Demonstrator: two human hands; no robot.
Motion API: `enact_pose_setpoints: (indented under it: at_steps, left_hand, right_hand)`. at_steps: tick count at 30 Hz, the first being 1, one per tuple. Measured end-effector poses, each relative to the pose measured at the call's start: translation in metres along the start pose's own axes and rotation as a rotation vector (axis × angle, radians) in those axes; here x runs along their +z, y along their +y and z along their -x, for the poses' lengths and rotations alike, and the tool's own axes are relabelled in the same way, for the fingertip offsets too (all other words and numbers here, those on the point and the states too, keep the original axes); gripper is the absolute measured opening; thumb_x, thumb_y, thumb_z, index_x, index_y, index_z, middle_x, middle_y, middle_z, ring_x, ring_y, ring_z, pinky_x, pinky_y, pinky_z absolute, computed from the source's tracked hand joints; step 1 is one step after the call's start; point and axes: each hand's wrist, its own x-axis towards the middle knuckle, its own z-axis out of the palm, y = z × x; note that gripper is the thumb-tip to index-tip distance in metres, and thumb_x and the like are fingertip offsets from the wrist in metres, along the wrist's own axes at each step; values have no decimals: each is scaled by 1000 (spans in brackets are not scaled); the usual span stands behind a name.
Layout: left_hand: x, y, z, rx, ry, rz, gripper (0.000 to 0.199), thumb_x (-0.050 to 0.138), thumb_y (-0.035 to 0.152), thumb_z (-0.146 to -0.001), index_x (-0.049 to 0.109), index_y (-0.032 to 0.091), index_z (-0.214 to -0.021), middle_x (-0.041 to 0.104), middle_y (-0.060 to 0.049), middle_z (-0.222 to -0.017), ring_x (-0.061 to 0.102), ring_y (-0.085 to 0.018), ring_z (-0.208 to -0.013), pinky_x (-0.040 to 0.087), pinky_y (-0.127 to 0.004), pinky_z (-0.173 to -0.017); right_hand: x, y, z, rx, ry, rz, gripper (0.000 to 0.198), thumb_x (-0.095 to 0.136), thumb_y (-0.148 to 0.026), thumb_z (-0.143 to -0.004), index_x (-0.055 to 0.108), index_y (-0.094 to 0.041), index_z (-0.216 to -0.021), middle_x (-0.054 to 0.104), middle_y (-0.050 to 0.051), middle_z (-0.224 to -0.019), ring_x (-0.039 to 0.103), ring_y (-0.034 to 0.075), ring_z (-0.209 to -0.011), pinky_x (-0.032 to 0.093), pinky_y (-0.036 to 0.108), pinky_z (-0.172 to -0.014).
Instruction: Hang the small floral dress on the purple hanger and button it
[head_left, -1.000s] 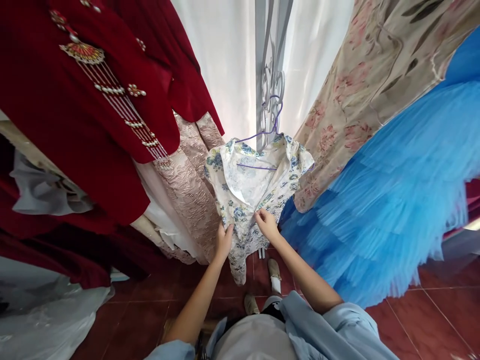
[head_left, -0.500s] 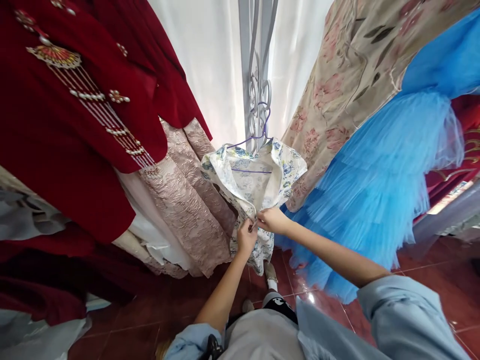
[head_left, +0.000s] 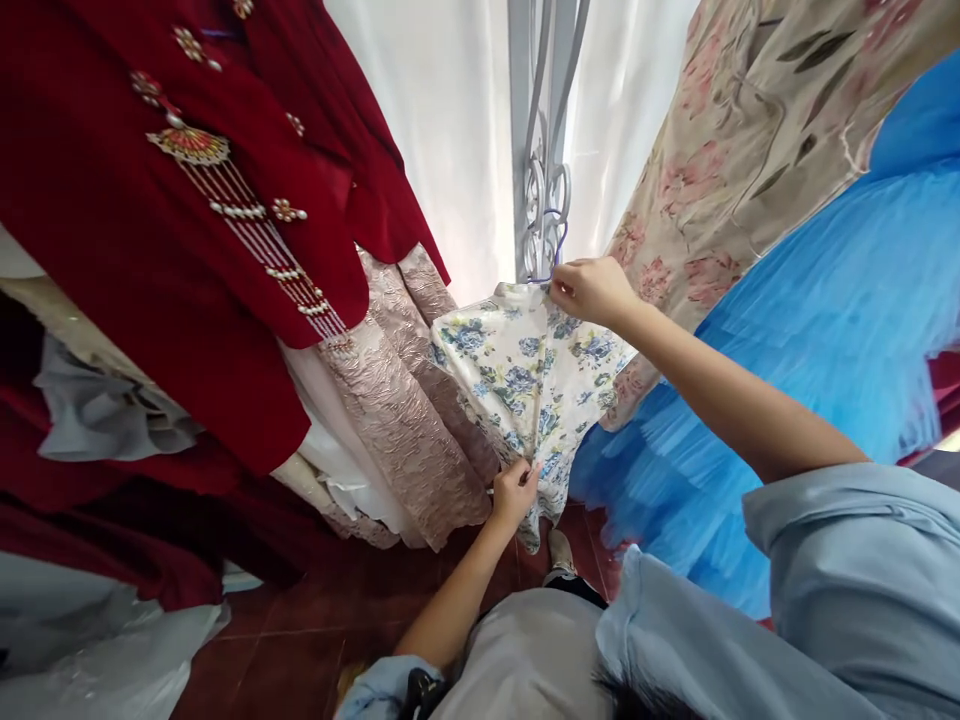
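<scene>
along the left side, dark red jacket [head_left: 97,200] with a beaded fan-shaped tassel [head_left: 191,147]; loose strands, snag risk if the left arm swings wide. next to it, pink brocade skirt [head_left: 412,420], right beside the blouse's edge. rough-looking texture, might catch thin cloth if the blouse swings that way.

left hand [head_left: 515,492]: thumb and fingers pinching the front placket low on the blouse. pull too hard here and the front could pucker or a fastening could strain; can't make out individual fasteners.

center: short-sleeved blue-flowered blouse [head_left: 517,370], hanging front-on before the gray scrollwork upright [head_left: 536,170]. purple hanger [head_left: 562,235] shows only at its hook, up against the scrolls; can't tell how securely it's seated. downward tug from the hands could unhook it or slip a shoulder off.

right hand [head_left: 596,290]: fingertips pinching the collar edge by the hanger neck. if the two hands pull unevenly, front edges could end up misaligned.

far right, beige floral dress [head_left: 705,180] and blue tulle skirt [head_left: 705,440] crowd the right forearm; an elbow sweep might drag the tulle.
</scene>
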Motion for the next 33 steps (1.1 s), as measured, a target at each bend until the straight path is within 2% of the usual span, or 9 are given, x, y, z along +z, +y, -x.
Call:
enact_pose_setpoints:
  at_steps: [3,5,8,12,16,20,23,27,33]
  left_hand:
    - [-16,1,-16,150,-41,1,18,57,35,-94,66,20,-96,66,-7,-92,64,-20,-88,50,-31,-83]
    - [-35,14,-46,262,66,1,25,55,33,-96,62,18,-114,65,-12,-109,63,-23,-106,50,-37,-93]
    - [-67,60,-117,437,279,-49,22,49,29,-99,61,18,-114,63,-12,-109,59,-24,-111,48,-41,-99]
    - [-94,143,-218,596,138,-166,22,45,27,-101,63,19,-112,64,-10,-114,57,-24,-115,45,-40,-102]
    - [-97,198,-271,512,-259,-314,25,46,22,-96,64,17,-80,65,-7,-82,60,-22,-83,47,-35,-80]
    - [-94,213,-282,478,-464,-361,25,49,14,-89,59,16,-67,59,-3,-68,54,-17,-66,39,-30,-64]
    - [-90,212,-286,541,-435,-393,26,49,12,-89,58,16,-65,58,-4,-68,53,-17,-66,37,-30,-65]
    - [-86,210,-302,549,-305,-288,23,50,15,-91,63,14,-72,60,-4,-72,58,-19,-72,43,-33,-75]
    - [-90,204,-312,585,-268,-162,21,62,22,-90,66,13,-71,61,-2,-71,63,-21,-78,45,-41,-88]
  right_hand:
    - [5,-7,10,127,103,-218,16,53,-26,-81,57,-19,-68,62,5,-64,51,18,-62,31,29,-60]
    - [12,-14,19,305,160,-519,15,56,-26,-79,56,-18,-66,60,3,-61,50,16,-58,32,27,-58]
    - [26,-25,29,659,168,-1118,13,56,-26,-76,57,-18,-66,55,-1,-56,44,11,-48,32,24,-50]
    - [47,-44,37,893,313,-1599,11,59,-27,-75,56,-19,-68,51,-5,-54,42,8,-45,33,21,-46]
    - [57,-57,43,769,520,-1637,15,66,-29,-72,55,-20,-67,56,-5,-56,46,9,-47,34,21,-46]
    - [60,-55,45,680,527,-1578,16,65,-29,-73,55,-21,-65,56,-5,-56,44,9,-48,34,22,-48]
    - [69,-50,43,668,525,-1516,20,62,-30,-75,49,-22,-62,50,-6,-53,40,9,-47,33,23,-48]
    - [108,-55,59,844,468,-1422,20,56,-34,-77,46,-23,-64,43,-7,-53,36,10,-48,29,23,-47]
    - [184,-104,168,1118,307,-1302,33,56,-43,-76,35,-25,-59,34,-7,-51,32,11,-53,28,23,-50]
